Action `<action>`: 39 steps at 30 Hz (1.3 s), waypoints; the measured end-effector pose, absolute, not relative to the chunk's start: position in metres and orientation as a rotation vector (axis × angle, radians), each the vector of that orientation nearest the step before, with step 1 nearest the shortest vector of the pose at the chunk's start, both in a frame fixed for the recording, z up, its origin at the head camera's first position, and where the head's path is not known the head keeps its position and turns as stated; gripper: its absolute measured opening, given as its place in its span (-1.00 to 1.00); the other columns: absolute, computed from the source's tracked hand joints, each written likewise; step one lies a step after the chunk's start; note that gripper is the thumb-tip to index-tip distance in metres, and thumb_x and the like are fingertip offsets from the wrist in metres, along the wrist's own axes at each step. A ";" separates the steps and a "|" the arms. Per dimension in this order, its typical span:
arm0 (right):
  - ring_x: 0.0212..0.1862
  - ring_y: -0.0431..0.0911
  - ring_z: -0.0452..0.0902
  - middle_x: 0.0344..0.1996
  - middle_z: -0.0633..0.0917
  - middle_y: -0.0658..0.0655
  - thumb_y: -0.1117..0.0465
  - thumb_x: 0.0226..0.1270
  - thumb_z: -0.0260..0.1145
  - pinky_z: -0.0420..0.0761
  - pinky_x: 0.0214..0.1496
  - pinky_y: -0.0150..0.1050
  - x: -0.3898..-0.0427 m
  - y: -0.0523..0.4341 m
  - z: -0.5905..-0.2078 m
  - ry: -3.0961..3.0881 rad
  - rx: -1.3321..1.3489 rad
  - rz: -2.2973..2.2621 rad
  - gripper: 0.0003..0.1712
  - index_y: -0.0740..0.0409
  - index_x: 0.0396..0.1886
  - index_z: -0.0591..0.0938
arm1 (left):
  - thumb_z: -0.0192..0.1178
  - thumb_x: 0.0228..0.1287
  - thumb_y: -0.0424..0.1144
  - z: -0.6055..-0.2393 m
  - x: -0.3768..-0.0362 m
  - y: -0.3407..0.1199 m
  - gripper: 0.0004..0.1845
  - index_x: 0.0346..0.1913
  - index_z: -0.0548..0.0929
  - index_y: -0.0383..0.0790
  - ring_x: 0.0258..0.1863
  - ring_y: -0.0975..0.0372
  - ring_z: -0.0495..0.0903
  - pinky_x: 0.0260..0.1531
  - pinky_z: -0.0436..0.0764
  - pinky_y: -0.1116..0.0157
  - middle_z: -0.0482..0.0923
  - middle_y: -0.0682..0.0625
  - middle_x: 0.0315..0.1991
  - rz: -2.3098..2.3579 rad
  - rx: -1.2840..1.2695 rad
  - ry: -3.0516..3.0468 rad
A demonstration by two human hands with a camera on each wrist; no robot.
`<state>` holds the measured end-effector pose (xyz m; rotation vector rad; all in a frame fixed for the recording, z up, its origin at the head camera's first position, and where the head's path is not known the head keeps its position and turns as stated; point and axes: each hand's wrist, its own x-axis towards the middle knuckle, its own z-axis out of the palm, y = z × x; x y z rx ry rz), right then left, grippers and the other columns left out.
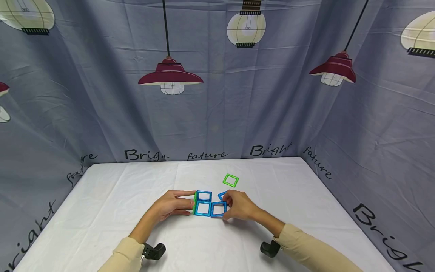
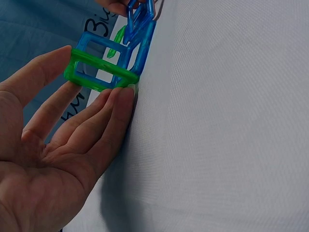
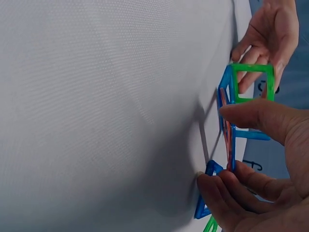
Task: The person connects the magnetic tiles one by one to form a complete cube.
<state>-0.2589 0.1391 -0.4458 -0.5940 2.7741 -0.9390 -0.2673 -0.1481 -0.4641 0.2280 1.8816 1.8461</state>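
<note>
A cluster of blue magnetic square frames (image 1: 204, 203) lies mid-table on the white cloth, with a green frame (image 1: 195, 204) standing upright at its left side. My left hand (image 1: 176, 206) has straight fingers that touch this green frame (image 2: 96, 82) from the left. My right hand (image 1: 238, 206) pinches the cluster's right blue frame (image 1: 218, 204) between thumb and curled fingers (image 3: 227, 186), tilting it up off the cloth. Another blue frame (image 3: 211, 167) lies under the right hand's fingertips. A loose green square frame (image 1: 229, 184) lies farther back.
The white-covered table (image 1: 112, 196) is ringed by a grey curtain (image 1: 85, 113) at the back and both sides. Black wrist mounts (image 1: 154, 251) sit on both forearms near the front edge.
</note>
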 end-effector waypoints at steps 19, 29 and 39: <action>-0.32 -0.12 0.44 -0.39 0.60 0.07 0.26 -0.20 0.71 0.49 -0.30 -0.32 -0.261 0.133 -0.442 2.796 -0.575 -0.861 -0.41 0.30 -0.11 0.67 | 0.37 0.30 -0.28 -0.465 -0.267 -0.148 -0.35 0.42 0.45 -0.36 -0.03 0.07 0.76 -0.04 0.76 0.11 0.67 -0.31 0.11 1.844 0.222 1.891; -0.32 -0.13 0.43 -0.38 0.61 0.09 0.27 -0.20 0.69 0.48 -0.31 -0.33 -0.265 0.130 -0.437 2.827 -0.587 -0.826 -0.43 0.32 -0.12 0.68 | 0.43 0.24 -0.26 -0.467 -0.267 -0.148 -0.31 0.41 0.46 -0.36 -0.03 0.09 0.76 -0.04 0.76 0.10 0.68 -0.31 0.11 1.864 0.202 1.891; -0.26 -0.13 0.48 -0.29 0.66 0.11 0.30 -0.17 0.67 0.55 -0.21 -0.29 -0.267 0.128 -0.433 2.794 -0.587 -0.950 -0.44 0.29 -0.09 0.68 | 0.43 0.24 -0.26 -0.468 -0.267 -0.148 -0.32 0.41 0.47 -0.35 -0.07 0.14 0.75 -0.06 0.77 0.12 0.68 -0.29 0.11 1.877 0.172 1.895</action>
